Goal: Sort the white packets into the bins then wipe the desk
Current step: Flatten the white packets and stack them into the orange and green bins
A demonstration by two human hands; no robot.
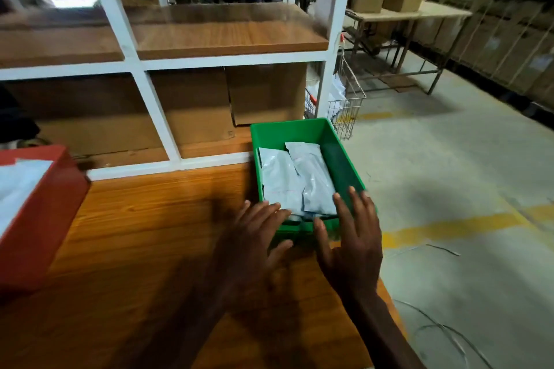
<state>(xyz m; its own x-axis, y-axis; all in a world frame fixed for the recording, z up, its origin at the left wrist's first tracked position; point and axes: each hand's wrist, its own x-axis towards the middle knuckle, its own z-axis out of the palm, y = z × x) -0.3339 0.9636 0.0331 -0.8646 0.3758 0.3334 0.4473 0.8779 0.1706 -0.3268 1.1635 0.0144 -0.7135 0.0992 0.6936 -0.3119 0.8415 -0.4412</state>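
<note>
Head view, fingers (pixel 341 204) seemingly over packets (pixel 296 180)

Red bin (pixel 39 219) cut off by the left edge, well left of the green bin (pixel 299 129), left hand (pixel 251 237) motion-blurred over the green bin's near rim, white packets' (pixel 299 180) near ends hidden behind both hands' fingertips, figures beyond the shelf too blurred to tell

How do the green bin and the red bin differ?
The green bin sits at the desk's right edge, fully in view; the red bin sits at the left, cut off by the frame. Both open hands, left hand and right hand, reach at the green bin, none at the red bin. Both hold white packets.
</note>
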